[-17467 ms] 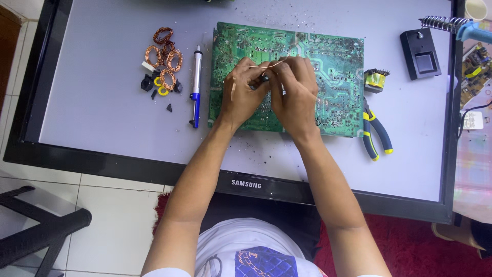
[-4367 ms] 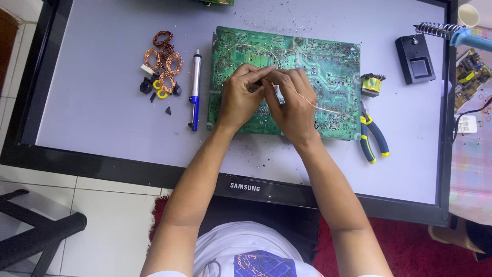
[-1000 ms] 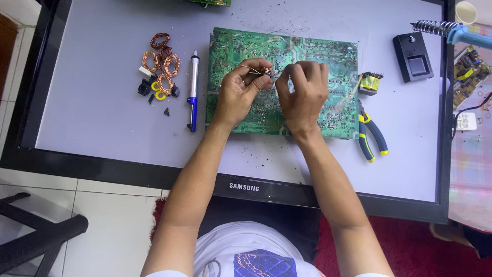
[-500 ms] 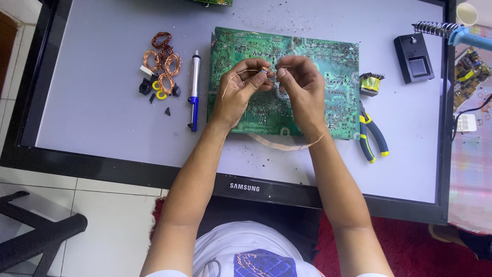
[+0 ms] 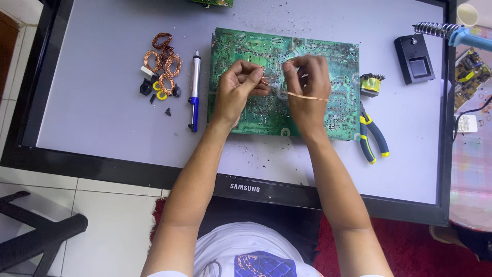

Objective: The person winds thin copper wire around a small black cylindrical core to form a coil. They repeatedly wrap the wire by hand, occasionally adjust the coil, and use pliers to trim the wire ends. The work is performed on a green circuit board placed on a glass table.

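The hands (image 5: 241,90) hide the middle of the circuit board (image 5: 328,61). The small part pinched between them is too small to identify. The soldering iron (image 5: 469,36) is cut off at the right edge.

A large flat screen (image 5: 102,118) lies face up as the work surface, pale grey panel in a black rectangular frame, a small white logo on its near edge

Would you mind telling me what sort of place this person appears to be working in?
Probably a home electronics repair or salvage spot. A green circuit board lies on a flat screen used as a bench, with a desoldering pump, pliers and copper coils around it. Both the left hand and right hand handle copper wire over the board.
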